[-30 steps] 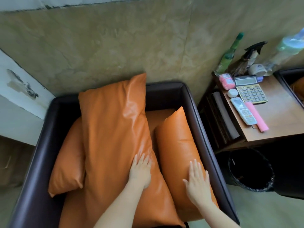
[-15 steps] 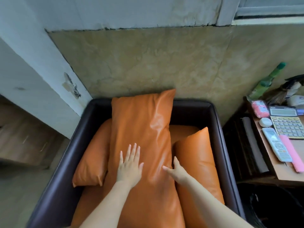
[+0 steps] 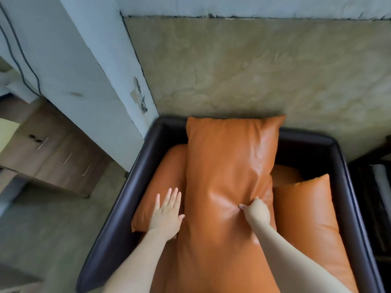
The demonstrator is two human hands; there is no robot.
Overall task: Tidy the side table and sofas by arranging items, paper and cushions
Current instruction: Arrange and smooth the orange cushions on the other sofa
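A dark brown sofa [image 3: 118, 208] is seen from above, set vs. a mottled beige wall [image 3: 254, 70]. A long orange cushion [image 3: 224, 166] is stood down the middle, top end leant on the backrest. Its leather is pinched by the right hand [image 3: 257, 212], w/ creases drawn round the grip. The left cushion [image 3: 165, 172] is touched by the left hand [image 3: 167, 214], fingers laid flat. A third orange cushion [image 3: 304, 212] is lodged at the right armrest. Wood drawers [image 3: 53, 153] are seen at far left.
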